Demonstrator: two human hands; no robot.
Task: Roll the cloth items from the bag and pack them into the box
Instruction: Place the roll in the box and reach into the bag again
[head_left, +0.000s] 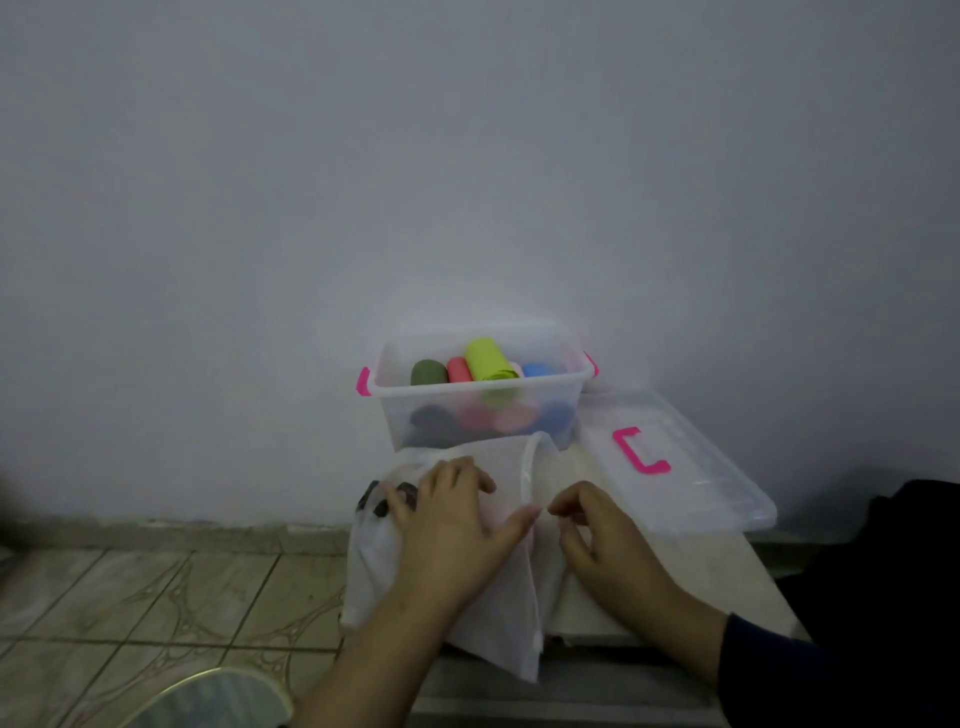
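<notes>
The left hand (457, 514) lies flat and spread on the white bag (467, 597) in front of the box (480, 387); the right hand (597, 540) hovers beside it, fingers curled, holding nothing. The bag looks thin, light and limp, best pinched at its seamed edge.

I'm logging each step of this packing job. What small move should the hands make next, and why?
Probably the right hand should pinch the white bag at its edge and open it while the left hand presses it flat; the box already holds several rolls.
</notes>
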